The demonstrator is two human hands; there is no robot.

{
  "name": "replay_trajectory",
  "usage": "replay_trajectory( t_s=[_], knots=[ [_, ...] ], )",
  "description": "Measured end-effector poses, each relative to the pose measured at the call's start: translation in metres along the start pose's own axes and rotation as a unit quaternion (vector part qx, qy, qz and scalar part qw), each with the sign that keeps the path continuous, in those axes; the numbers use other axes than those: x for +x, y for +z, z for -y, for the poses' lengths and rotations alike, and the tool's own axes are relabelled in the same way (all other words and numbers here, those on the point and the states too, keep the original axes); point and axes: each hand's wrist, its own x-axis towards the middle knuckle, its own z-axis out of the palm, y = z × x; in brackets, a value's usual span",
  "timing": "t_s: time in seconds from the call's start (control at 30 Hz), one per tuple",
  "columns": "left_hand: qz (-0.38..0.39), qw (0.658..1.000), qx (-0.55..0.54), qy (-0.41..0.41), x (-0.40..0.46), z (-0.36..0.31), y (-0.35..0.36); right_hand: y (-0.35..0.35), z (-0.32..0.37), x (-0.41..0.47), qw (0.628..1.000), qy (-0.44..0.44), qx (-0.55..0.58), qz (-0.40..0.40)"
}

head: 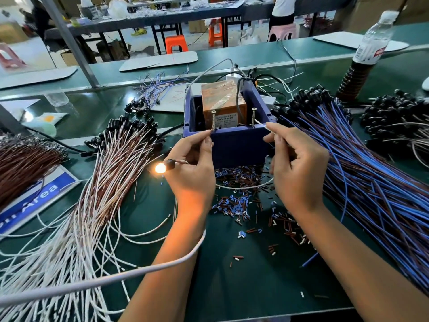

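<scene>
progress: lamp (161, 168) is glowing, so this test is looking passed; setting it aside is remaining | left hand (192, 168) is pinching one lead (210, 133) onto the left screw (213, 120) | right hand (294, 163) is pinching the white lead (261, 123), its tip touching the right screw (253, 117) | lamp is hanging below the left fingers (205, 141), left of the box (232, 145)

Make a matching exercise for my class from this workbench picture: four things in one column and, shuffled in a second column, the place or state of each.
Column 1
1. small lamp
2. water bottle
3. blue-wired bundle
4. orange block

Column 2
A. inside the blue box
B. glowing beside the left hand
C. standing upright, far right
D. lying to the right of the blue box

Pairs: 1-B, 2-C, 3-D, 4-A
</scene>
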Motion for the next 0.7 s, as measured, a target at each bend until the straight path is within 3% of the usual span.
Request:
replay_trajectory(
  t_s=[0.3,0.5,0.7],
  knots=[
    [-0.001,1.0,-0.007,-0.001,0.0,0.001,0.0,0.0,-0.001,0.0,1.0,-0.005,0.002,0.007],
    [-0.053,0.995,0.01,0.088,-0.004,-0.005,-0.006,-0.004,-0.001,-0.002,0.999,0.039,0.032,-0.019],
    [0.068,0.995,-0.037,0.067,-0.01,-0.043,0.019,-0.029,0.005,-0.007,0.995,0.088,0.04,-0.037]
  ],
)
